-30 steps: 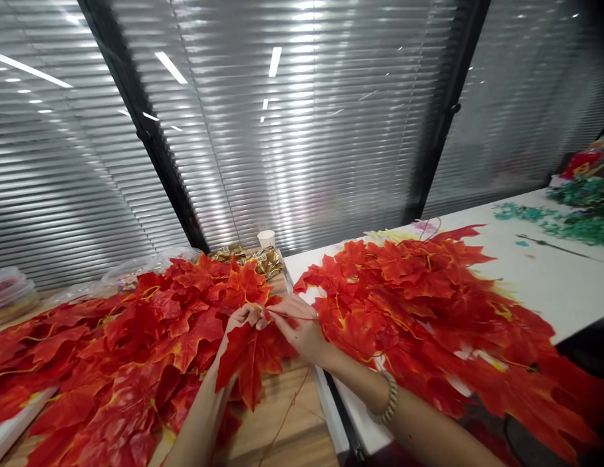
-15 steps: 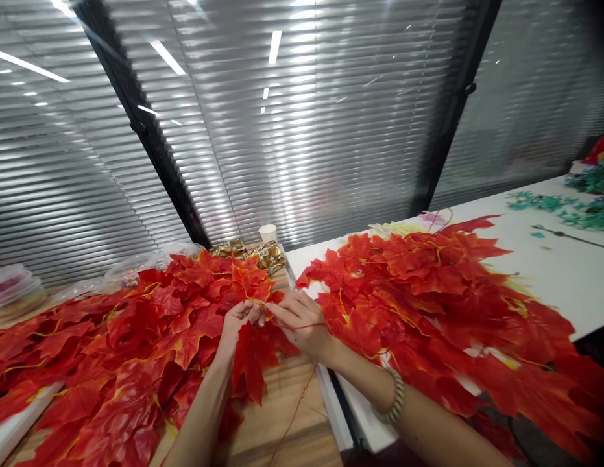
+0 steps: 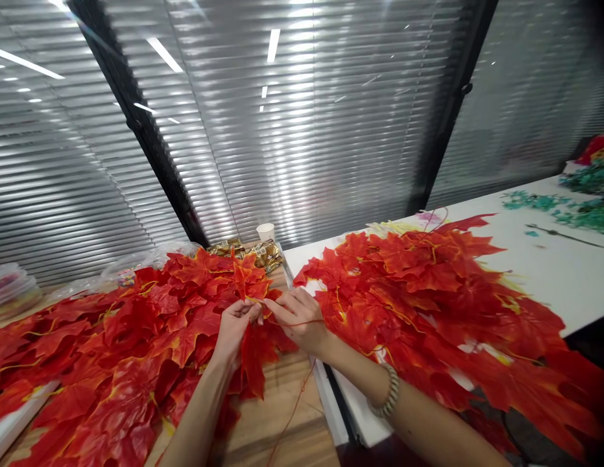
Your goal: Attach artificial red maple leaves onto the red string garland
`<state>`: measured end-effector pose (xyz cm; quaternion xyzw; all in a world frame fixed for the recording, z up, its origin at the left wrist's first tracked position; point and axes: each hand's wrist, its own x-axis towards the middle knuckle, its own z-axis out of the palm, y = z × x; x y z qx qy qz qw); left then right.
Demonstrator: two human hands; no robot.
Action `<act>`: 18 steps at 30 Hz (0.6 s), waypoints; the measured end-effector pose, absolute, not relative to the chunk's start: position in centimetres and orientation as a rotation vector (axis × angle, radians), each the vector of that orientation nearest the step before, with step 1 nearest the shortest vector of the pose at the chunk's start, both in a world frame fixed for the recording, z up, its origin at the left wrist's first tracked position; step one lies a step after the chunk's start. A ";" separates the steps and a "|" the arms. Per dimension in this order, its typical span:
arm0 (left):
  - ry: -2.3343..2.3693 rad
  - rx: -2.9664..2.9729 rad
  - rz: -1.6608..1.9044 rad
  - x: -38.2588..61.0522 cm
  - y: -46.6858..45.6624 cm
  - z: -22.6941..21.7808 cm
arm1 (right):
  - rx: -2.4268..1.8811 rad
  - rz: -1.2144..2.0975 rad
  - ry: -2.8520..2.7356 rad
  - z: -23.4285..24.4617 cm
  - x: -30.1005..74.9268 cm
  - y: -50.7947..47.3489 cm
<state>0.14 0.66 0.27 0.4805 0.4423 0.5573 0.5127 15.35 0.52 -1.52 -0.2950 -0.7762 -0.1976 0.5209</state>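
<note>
My left hand [image 3: 236, 327] pinches the yellow stem of a red artificial maple leaf [image 3: 253, 363], which hangs below the fingers. Close against it, my right hand [image 3: 299, 318] has its thumb and fingertips closed on a thin red string [image 3: 302, 322] near the same stem. The string runs across the back of the right hand, and a length of it trails down over the wooden tabletop [image 3: 296, 402]. Exactly how string and stem meet is hidden between the fingertips. Another red-orange leaf [image 3: 246, 275] stands up just behind my hands.
Heaps of red artificial leaves lie to the left [image 3: 131, 337] and right [image 3: 403, 292]. Behind are gold wrappers [image 3: 266, 255], a paper cup [image 3: 265, 231] and a clear plastic tub [image 3: 12, 288]. Teal pieces [image 3: 586, 211] lie on the white table [image 3: 549, 266]. Window blinds [image 3: 292, 130] stand behind.
Both hands stay together at nearly the same spot, fingers shifting only slightly. The leaf upright behind them has turned and looks narrower. The whole view has shifted a little.
</note>
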 end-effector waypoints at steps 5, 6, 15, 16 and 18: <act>1.078 1.143 1.361 0.2 0.7 0.2 | -0.718 -0.523 -1.889 -1.7 15.4 0.7; 1.075 1.145 1.364 0.2 0.8 0.1 | -0.723 -0.528 -1.896 -1.7 15.4 0.7; 1.044 1.152 1.370 -0.1 0.9 -0.4 | -0.741 -0.578 -1.933 -1.8 15.7 1.0; 1.044 1.151 1.369 -0.1 0.9 -0.5 | -0.743 -0.581 -1.935 -1.8 15.7 1.0; 1.048 1.149 1.369 -0.1 1.0 -0.5 | -0.745 -0.583 -1.937 -1.7 15.8 1.0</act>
